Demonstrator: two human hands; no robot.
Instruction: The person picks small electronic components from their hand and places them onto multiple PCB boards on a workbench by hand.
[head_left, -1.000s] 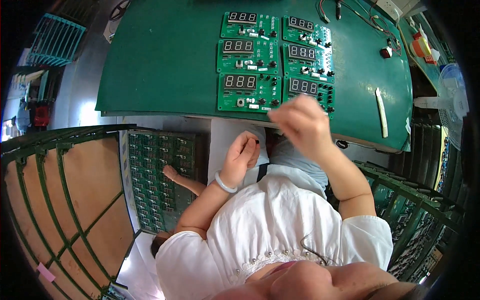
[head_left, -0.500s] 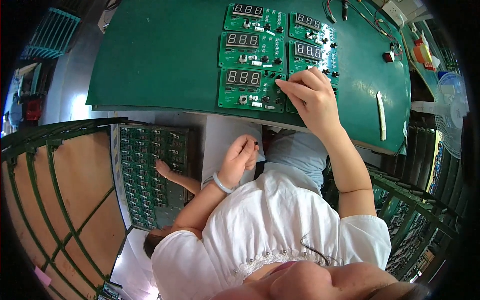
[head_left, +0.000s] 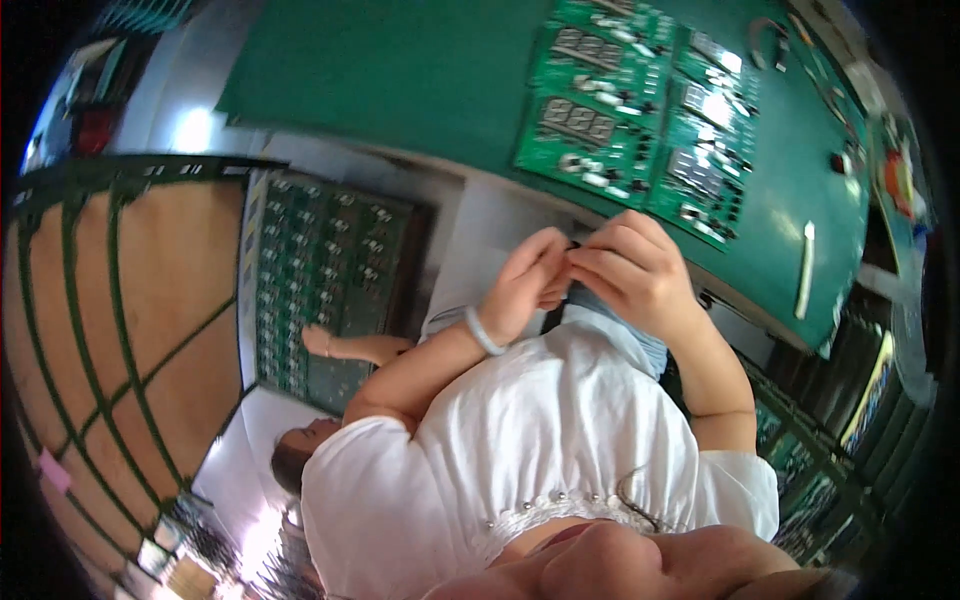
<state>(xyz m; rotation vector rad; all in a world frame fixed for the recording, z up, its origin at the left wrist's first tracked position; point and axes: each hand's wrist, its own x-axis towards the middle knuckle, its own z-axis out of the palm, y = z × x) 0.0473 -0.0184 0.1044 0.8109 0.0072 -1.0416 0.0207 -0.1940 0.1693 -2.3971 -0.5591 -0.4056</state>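
Note:
My left hand (head_left: 525, 280), with a pale bracelet at its wrist, is closed in front of my body near the table edge. Against it, my right hand (head_left: 635, 272) is pinched, its fingertips touching those of the left. A small black part (head_left: 573, 246) shows between the fingertips of both hands; its exact kind is too small to make out. Beyond the hands, green circuit boards (head_left: 540, 150) lie in two columns on the table, carrying three-digit displays (head_left: 577, 122) and small black and white parts. The picture is somewhat blurred.
The green table (head_left: 400, 90) spans the far side. A white stick-like tool (head_left: 806, 270) and cables (head_left: 770, 45) lie at its right. At left, another person's hand (head_left: 318, 340) is over a panel of many boards (head_left: 300, 270), beside a metal-framed rack (head_left: 150, 280).
My right hand has left the nearest board and come back to meet my left hand at the small black part. The view has turned, shifting the boards to the right.

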